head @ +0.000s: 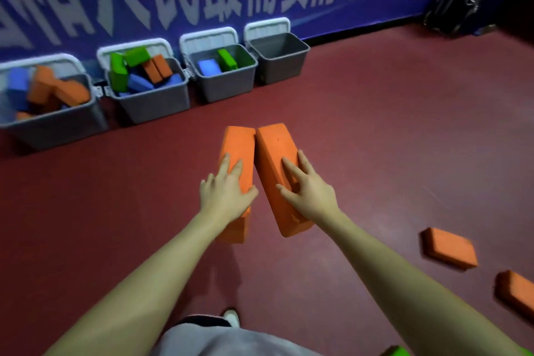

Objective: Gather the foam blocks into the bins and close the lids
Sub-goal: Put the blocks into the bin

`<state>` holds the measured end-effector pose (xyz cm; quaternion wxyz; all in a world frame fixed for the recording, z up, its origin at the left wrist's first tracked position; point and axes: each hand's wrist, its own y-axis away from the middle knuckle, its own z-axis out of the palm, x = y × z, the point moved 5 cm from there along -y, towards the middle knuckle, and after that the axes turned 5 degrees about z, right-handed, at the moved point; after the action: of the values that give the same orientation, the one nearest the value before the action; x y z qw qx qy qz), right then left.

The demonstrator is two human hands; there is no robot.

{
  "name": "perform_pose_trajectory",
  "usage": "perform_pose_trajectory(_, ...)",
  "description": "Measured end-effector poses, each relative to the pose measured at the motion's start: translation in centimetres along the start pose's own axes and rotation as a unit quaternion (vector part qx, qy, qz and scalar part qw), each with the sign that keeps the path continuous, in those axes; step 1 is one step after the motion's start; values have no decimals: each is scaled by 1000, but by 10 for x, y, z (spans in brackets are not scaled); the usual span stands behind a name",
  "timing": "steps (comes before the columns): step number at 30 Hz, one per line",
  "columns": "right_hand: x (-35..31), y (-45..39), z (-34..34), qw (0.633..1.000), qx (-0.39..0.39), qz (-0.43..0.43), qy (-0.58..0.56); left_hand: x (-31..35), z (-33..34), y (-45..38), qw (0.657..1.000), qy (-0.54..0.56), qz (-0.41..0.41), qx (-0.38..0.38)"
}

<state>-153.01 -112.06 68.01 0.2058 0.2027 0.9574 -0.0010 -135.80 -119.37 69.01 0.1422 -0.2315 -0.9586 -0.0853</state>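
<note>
Each hand grips one rectangular orange foam block, left hand (228, 192) and right hand (307, 189), carrying them toward open grey plastic bins (225, 87).

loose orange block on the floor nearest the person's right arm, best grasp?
Come from above and pinch across the short width of the orange foam block, fingers on its two long edges near the middle. It lies flat on the red floor with its broad face up, edges apparently exposed, the next block apart from it.
</note>
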Motion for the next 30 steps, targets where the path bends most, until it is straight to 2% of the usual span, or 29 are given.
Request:
perform_pose_trajectory(6, -86, -105, 12, 997, -22, -70, 14, -73, -43, -70, 996, -1, -80, 29)
perform_pose_trajectory(12, -113, -211, 11, 992, -32, -120, 18, -97, -65, -153, 990, 10, -127, 59)
perform_pose_trajectory(21, -89, -394, -44, 984, -22, -175, 18, -55, -97, -318, 981, 28, -162, 102)
perform_pose_trajectory(30, -53, -557, -90, 983, -20, -180, 8, -7, -114, -478, 968, 84, -185, 147)
